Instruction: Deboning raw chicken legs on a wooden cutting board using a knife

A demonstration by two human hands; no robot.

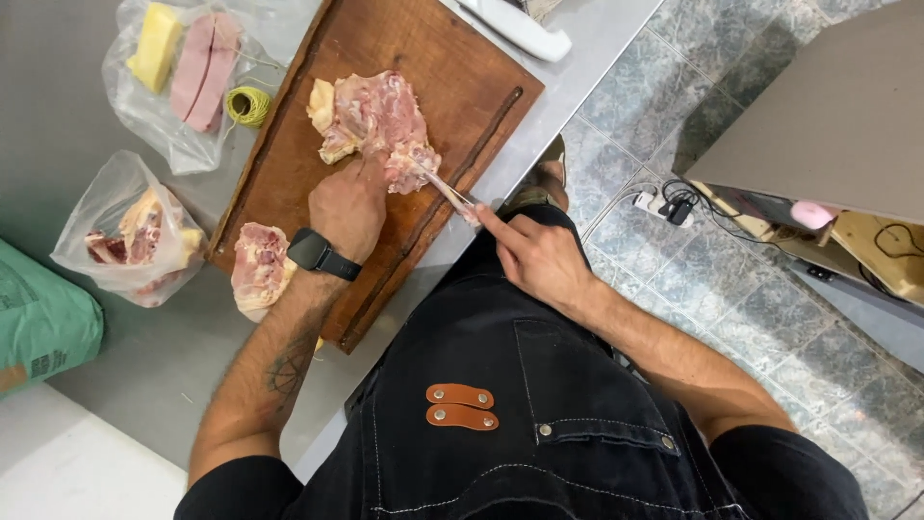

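Note:
A piece of raw chicken (377, 117) lies on a brown wooden cutting board (433, 67). My left hand (348, 204), with a black watch on the wrist, presses down on the near side of the meat. My right hand (537, 256) grips a knife (450, 195) whose thin blade points into the chicken's lower edge. A second raw chicken piece (260, 268) rests on the board's near left corner, beside my left forearm.
A clear bag (130, 231) of chicken pieces and another bag (183, 67) with yellow and pink slabs lie on the steel counter. A twine spool (249, 104) sits by the board; a white handle (515, 27) lies beyond it. A green sack (38, 323) is at left. Tiled floor at right.

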